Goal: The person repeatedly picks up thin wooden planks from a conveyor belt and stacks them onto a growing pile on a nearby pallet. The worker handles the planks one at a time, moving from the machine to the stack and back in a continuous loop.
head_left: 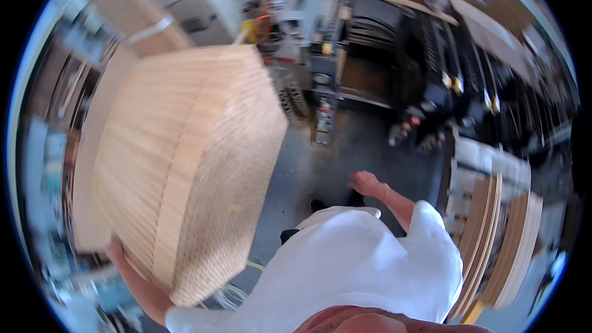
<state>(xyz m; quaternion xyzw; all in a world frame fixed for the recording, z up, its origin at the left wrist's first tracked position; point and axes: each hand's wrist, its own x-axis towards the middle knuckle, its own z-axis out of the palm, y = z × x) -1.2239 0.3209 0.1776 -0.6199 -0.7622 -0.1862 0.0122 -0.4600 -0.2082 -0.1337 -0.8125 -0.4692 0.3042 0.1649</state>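
On my left stands a large stack of pale wooden slats (139,142), with a dense face of slat ends (225,179) turned toward the middle of the view. My left hand (115,250) is against the near left side of the stack; its fingers are blurred and partly hidden, so their grip does not show. My right hand (365,183) hangs over the floor in front of me, its fingers loosely curled in with nothing visible in them. Motion smears much of the picture.
A black machine (425,55) with rails stands ahead on the right, beside a grey upright control post (323,105). Stacks of brown boards (481,228) are at my right. A pale cable (231,296) lies on the grey floor (308,160) near the slat stack.
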